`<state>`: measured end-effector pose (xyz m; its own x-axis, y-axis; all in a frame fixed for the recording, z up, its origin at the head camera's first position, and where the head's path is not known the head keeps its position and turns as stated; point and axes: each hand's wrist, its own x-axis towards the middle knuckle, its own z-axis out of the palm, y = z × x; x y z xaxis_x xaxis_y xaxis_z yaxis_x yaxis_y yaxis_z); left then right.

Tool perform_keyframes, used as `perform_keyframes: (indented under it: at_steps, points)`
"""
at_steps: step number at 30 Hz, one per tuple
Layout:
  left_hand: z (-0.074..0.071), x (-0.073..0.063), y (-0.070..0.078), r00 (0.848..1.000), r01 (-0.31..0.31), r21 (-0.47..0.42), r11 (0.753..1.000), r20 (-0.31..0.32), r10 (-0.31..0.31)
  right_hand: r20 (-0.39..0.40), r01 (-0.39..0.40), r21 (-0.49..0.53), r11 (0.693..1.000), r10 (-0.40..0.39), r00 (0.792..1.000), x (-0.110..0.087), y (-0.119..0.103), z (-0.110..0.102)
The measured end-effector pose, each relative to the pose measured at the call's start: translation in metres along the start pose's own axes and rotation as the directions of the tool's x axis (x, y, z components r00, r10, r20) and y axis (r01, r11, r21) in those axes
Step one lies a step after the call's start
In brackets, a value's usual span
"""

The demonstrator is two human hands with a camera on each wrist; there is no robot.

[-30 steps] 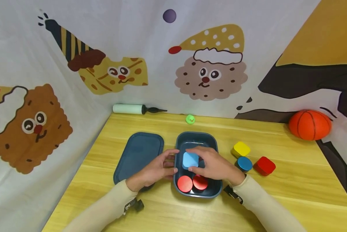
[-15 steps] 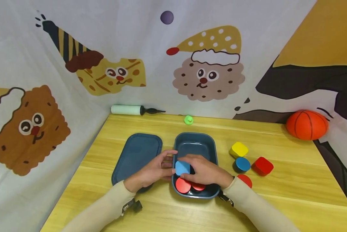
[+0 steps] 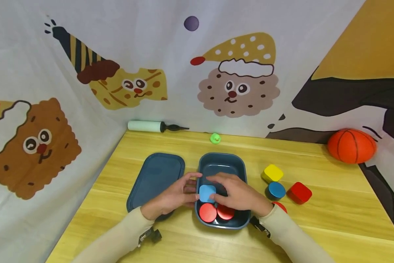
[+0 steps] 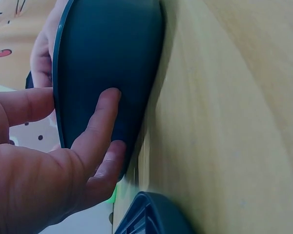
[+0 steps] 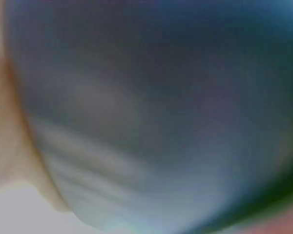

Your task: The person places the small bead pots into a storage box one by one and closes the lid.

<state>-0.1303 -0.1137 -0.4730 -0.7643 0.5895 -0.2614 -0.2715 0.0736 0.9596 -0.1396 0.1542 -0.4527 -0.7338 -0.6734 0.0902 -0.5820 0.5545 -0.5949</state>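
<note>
A dark blue open box (image 3: 221, 169) stands on the wooden table in the head view. Inside, a light blue rounded-square block (image 3: 207, 193) lies by the left wall, behind two round red blocks (image 3: 208, 212) at the near end. My right hand (image 3: 239, 192) is over the box, thumb tip at the light blue block's right edge and its fingers spread away from it. Against the left side of the box rests my left hand (image 3: 174, 194); in the left wrist view its straight fingers (image 4: 105, 114) touch the outer wall. The right wrist view is blurred.
A dark blue lid (image 3: 157, 179) lies left of the box. To the right are yellow (image 3: 272, 173), blue (image 3: 276, 190) and red (image 3: 300, 193) blocks, plus a partly hidden red one (image 3: 280, 206). Behind sit a pump (image 3: 146, 126), green duck (image 3: 215, 138) and orange ball (image 3: 351, 146).
The light blue block has moved left and nearer inside the box, next to the round red blocks. My right hand has let go of it and drawn back to the right. The left hand stayed put.
</note>
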Motion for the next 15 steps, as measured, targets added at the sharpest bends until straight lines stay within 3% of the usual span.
perform_keyframes:
  at_steps: [8, 15]
  points:
    - [0.001, 0.000, 0.000, 1.000, 0.010, -0.001, 1.000, -0.016, -0.010, -0.144, -0.034, 0.032, 0.999, 0.039, 0.989, -0.029, 0.008, -0.036]
    - [0.002, 0.001, 0.001, 1.000, 0.015, 0.002, 1.000, -0.019, -0.015, -0.284, -0.120, -0.027, 0.992, 0.107, 0.953, -0.067, 0.030, -0.071]
